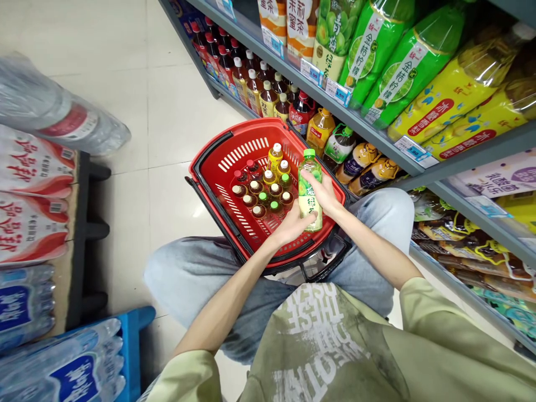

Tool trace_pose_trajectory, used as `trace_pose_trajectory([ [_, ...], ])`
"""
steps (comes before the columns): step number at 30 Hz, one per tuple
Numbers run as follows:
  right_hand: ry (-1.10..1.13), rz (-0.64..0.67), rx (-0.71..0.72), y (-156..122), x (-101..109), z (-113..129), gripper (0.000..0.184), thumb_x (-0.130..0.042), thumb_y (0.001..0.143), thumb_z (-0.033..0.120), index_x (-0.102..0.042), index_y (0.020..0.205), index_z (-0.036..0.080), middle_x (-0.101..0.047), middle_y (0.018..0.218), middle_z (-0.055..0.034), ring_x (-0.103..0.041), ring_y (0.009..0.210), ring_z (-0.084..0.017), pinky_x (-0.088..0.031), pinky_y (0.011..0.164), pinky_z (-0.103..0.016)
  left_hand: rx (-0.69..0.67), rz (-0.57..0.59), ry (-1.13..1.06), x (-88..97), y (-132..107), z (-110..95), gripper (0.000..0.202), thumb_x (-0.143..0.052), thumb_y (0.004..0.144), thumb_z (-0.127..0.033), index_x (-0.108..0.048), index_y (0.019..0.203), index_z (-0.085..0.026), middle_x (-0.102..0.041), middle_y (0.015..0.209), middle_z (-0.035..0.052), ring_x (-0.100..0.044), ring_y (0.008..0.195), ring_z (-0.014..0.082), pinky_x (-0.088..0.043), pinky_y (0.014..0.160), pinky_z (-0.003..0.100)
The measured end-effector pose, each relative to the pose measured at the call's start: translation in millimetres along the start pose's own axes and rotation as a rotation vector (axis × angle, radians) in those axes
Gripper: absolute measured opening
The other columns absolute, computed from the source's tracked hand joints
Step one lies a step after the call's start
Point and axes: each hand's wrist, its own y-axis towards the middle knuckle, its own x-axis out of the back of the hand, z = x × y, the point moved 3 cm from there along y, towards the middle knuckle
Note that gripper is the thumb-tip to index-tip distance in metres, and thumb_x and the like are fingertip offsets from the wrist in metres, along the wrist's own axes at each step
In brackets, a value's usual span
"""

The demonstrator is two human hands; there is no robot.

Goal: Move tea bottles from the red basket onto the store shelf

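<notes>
A green-capped bottle of green tea (310, 184) stands upright over the right side of a red shopping basket (209, 162) on the floor. My right hand (324, 192) is wrapped round the bottle's upper half. My left hand (293, 226) cups its lower part from the left. Several small capped bottles (263, 190) stand packed together inside the basket, just left of the held bottle. I am crouched, with my knees on either side of the basket.
Grey store shelves (377, 134) full of drink bottles run along the right, with price tags on their edges. Shrink-wrapped packs of water (33, 190) are stacked on the left beside a blue crate (134, 335). Pale tiled floor (167, 100) lies beyond the basket.
</notes>
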Motion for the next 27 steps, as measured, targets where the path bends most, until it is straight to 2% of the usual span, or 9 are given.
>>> trace_pose_trajectory([
  [6, 0.094, -0.003, 0.048, 3.7, 2.1, 0.2, 0.041, -0.07, 0.08, 0.058, -0.064, 0.093, 0.019, -0.063, 0.074, 0.0001, -0.061, 0.067, -0.016, -0.05, 0.064, -0.029, -0.013, 0.081, 0.0, 0.4, 0.1, -8.0, 0.077, -0.069, 0.072, -0.023, -0.034, 0.139, -0.01, -0.053, 0.13, 0.0161, -0.055, 0.121, 0.0314, -0.044, 0.108, 0.048],
  [9, 0.086, -0.007, 0.051, 2.4, 1.8, 3.4, 0.045, -0.07, 0.078, 0.06, -0.064, 0.096, 0.02, -0.065, 0.078, -0.0002, -0.062, 0.071, -0.017, -0.051, 0.066, -0.029, -0.025, 0.104, -0.001, 3.1, -1.2, -7.7, 0.079, -0.068, 0.069, -0.023, -0.035, 0.14, -0.012, -0.048, 0.138, 0.0159, -0.047, 0.13, 0.0328, -0.038, 0.114, 0.047],
  [12, 0.057, 0.0, 0.047, 0.5, 1.5, 5.3, 0.047, -0.068, 0.078, 0.063, -0.064, 0.096, 0.02, -0.066, 0.081, -0.0014, -0.062, 0.073, -0.017, -0.051, 0.067, -0.029, -0.021, 0.113, -0.022, 5.6, -2.4, -6.5, 0.074, -0.06, 0.073, -0.024, -0.036, 0.142, -0.014, -0.042, 0.146, 0.0148, -0.037, 0.14, 0.0328, -0.03, 0.12, 0.046],
  [16, 0.033, -0.002, 0.038, 0.4, 2.6, 3.3, 0.045, -0.067, 0.079, 0.063, -0.063, 0.093, 0.021, -0.065, 0.079, -0.0022, -0.063, 0.076, -0.019, -0.052, 0.069, -0.031, 0.005, 0.098, -0.086, 4.9, -0.1, -1.9, 0.063, -0.049, 0.077, -0.025, -0.042, 0.139, -0.017, -0.049, 0.144, 0.0113, -0.045, 0.134, 0.0314, -0.037, 0.114, 0.047],
  [22, 0.001, 0.007, 0.07, 0.1, 2.8, 2.6, 0.038, -0.067, 0.082, 0.058, -0.063, 0.09, 0.021, -0.065, 0.081, -0.0031, -0.063, 0.081, -0.021, -0.051, 0.077, -0.034, 0.024, -0.021, -0.081, 4.6, 6.3, 13.9, 0.044, -0.042, 0.092, -0.034, -0.05, 0.132, -0.019, -0.057, 0.137, 0.0088, -0.054, 0.124, 0.027, -0.041, 0.111, 0.04],
  [27, -0.073, 0.007, 0.088, -2.3, 0.8, 4.8, 0.035, -0.066, 0.083, 0.056, -0.064, 0.089, 0.022, -0.066, 0.083, -0.0032, -0.061, 0.081, -0.021, -0.05, 0.079, -0.034, 0.022, -0.061, -0.093, 5.3, 6.4, 19.1, 0.047, -0.037, 0.099, -0.052, -0.052, 0.131, -0.021, -0.059, 0.138, 0.0094, -0.053, 0.129, 0.0267, -0.037, 0.114, 0.039],
])
